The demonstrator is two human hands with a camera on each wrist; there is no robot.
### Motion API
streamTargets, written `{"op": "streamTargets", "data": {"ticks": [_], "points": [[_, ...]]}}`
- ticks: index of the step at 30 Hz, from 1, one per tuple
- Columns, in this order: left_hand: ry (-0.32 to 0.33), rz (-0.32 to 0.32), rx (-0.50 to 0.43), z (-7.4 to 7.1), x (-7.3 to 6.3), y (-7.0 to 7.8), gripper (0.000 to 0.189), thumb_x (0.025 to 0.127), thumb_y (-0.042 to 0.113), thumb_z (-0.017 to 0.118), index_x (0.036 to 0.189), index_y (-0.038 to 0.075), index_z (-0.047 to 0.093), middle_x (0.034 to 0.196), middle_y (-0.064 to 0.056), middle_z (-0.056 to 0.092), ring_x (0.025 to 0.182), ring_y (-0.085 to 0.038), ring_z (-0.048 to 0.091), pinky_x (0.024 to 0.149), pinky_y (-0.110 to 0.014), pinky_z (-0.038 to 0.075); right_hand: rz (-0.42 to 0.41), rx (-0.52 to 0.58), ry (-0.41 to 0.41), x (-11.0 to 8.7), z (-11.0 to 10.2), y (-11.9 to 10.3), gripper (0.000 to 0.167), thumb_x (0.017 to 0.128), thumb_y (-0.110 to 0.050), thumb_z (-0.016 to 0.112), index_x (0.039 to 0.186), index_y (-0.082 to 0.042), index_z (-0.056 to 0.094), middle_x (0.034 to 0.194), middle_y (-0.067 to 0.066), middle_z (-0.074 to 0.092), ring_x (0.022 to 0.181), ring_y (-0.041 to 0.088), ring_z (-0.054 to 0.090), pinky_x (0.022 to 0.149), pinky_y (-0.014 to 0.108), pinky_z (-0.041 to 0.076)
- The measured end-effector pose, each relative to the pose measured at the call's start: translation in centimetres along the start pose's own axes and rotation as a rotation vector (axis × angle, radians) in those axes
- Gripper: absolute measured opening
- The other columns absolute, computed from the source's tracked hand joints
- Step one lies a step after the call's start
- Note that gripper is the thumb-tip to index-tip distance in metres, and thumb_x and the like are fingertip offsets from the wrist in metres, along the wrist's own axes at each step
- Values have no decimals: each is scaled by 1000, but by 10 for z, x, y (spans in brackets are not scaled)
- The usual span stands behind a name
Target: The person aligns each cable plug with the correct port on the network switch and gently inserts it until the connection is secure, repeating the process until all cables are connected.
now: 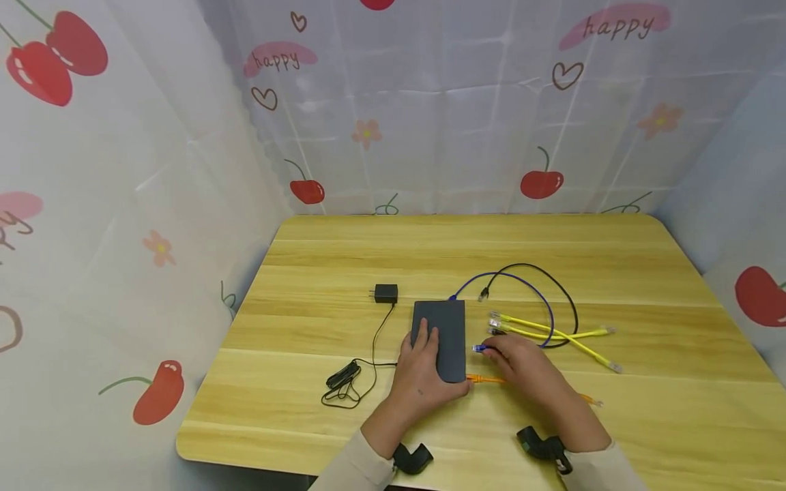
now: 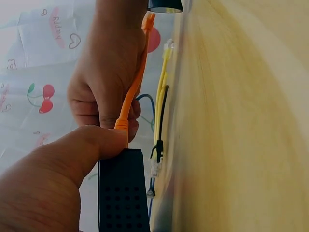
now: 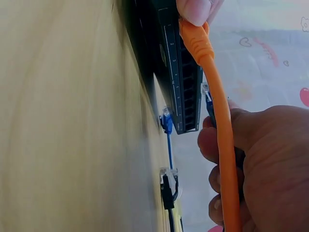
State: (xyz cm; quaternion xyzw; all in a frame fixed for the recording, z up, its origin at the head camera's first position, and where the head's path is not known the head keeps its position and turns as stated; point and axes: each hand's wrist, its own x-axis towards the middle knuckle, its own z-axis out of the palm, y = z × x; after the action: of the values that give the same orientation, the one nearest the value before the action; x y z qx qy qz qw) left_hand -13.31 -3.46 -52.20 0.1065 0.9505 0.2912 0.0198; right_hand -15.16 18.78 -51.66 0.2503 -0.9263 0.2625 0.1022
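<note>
A black network switch (image 1: 451,341) is under my left hand (image 1: 424,372), whose fingers lie over its top. The left thumb (image 2: 96,145) presses at the near corner, against an orange network cable's plug (image 3: 195,41) seated in the end port. My right hand (image 1: 522,365) pinches a blue network cable close to its clear plug (image 1: 478,348). That plug points at the port side (image 3: 186,92), a short gap away. Numbered ports show in the right wrist view, several of them unfilled. The blue cable's other plug (image 3: 166,121) lies beyond the switch, near its far corner.
Two yellow cables (image 1: 568,337) cross right of the switch, beside a looped black cable (image 1: 568,296). A power adapter (image 1: 385,293) lies left, its cord bundle (image 1: 344,376) leading toward the switch. The orange cable's free end (image 1: 595,402) lies right. Patterned curtains (image 1: 430,136) surround the table.
</note>
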Motion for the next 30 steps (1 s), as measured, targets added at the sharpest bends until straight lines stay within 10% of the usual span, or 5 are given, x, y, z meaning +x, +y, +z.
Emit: {"op": "streamTargets", "data": {"ticks": [30], "points": [[19,6,-82,-2,1,-3,107,70,67,78,153,10,40,165,-12,19,143,-47,27,105,-61,37,26,95,-102,0,5,-9,7,94,-15,69,99,-17,73,91,-11,70,83,5,63,73,30,54]]}}
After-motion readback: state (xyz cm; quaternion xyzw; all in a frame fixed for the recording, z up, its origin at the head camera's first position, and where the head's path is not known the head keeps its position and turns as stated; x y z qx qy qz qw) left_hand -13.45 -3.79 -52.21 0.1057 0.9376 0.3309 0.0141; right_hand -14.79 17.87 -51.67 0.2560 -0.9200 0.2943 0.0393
